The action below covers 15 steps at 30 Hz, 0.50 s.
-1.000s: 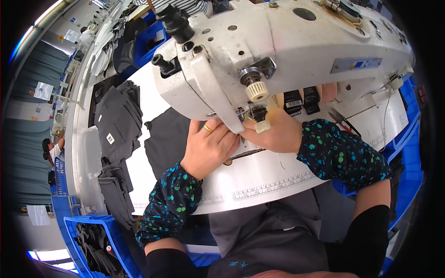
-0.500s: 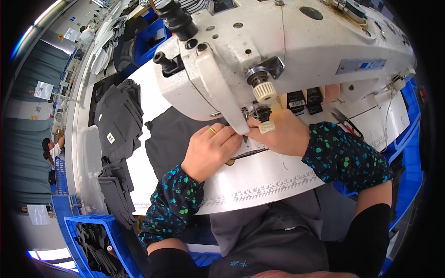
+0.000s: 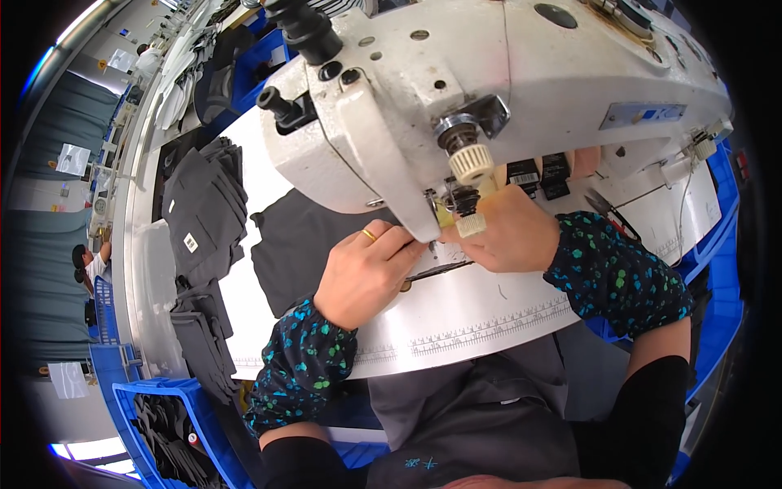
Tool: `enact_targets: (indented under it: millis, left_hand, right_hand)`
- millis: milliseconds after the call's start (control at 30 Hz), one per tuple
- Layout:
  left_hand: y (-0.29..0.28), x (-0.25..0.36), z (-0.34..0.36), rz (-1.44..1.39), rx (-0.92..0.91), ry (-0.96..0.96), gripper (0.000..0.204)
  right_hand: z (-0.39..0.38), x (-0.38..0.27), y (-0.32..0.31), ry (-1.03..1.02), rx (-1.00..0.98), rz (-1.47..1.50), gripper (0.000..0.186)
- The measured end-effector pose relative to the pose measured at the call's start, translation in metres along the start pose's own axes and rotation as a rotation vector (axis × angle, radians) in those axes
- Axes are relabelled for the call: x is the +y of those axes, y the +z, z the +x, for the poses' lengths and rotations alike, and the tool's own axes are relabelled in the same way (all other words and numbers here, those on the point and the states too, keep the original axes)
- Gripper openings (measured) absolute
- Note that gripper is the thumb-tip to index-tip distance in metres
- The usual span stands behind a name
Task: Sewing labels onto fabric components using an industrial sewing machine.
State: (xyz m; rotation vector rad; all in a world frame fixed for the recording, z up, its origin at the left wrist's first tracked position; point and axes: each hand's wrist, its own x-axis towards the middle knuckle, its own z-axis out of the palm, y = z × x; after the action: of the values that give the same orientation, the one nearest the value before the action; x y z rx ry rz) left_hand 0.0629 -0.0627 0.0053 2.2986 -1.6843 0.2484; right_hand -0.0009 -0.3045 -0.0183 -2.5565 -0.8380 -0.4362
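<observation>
A dark grey cloth piece (image 3: pixel 297 240) lies on the white sewing table, running under the head of a white sewing machine (image 3: pixel 391 122). My left hand (image 3: pixel 366 273), with a gold ring, is closed at the cloth's edge, thumb and fingers pinched together just left of the needle area. On the other side, my right hand (image 3: pixel 515 232) has its fingers bent and pressed together close by the needle. The machine's cream knobs (image 3: pixel 471 163) partly cover those fingertips, so what they hold is hidden. Both forearms wear dark patterned sleeve covers.
Stacked dark grey cut pieces (image 3: pixel 204 204) lie at the left. Black labels (image 3: pixel 555 175) and thread snips (image 3: pixel 612 213) rest behind my right hand. A blue crate (image 3: pixel 122 391) of dark cloth stands lower left; blue bins (image 3: pixel 721 244) line the right. Another person sits far left.
My right hand has shifted slightly right, and my left hand slightly left, both staying by the needle. The view has moved a little; the cloth looks much the same.
</observation>
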Motion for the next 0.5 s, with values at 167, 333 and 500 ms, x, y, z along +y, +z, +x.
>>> enact_targets:
  millis: [167, 333, 500]
  left_hand:
    - [-0.0001, 0.0006, -0.0008, 0.005, 0.005, 0.0, 0.044]
    - [0.0022, 0.0002, 0.0009, -0.012, 0.022, -0.006, 0.037]
    - [0.0031, 0.0014, 0.0019, -0.025, 0.058, -0.013, 0.04]
  right_hand:
    - [0.0004, -0.0007, -0.0022, -0.01, -0.006, 0.033, 0.014]
    - [-0.0009, -0.0032, -0.0008, 0.001, -0.017, 0.046, 0.014]
    - [-0.0002, -0.0026, 0.0013, 0.0, -0.02, 0.051, 0.008]
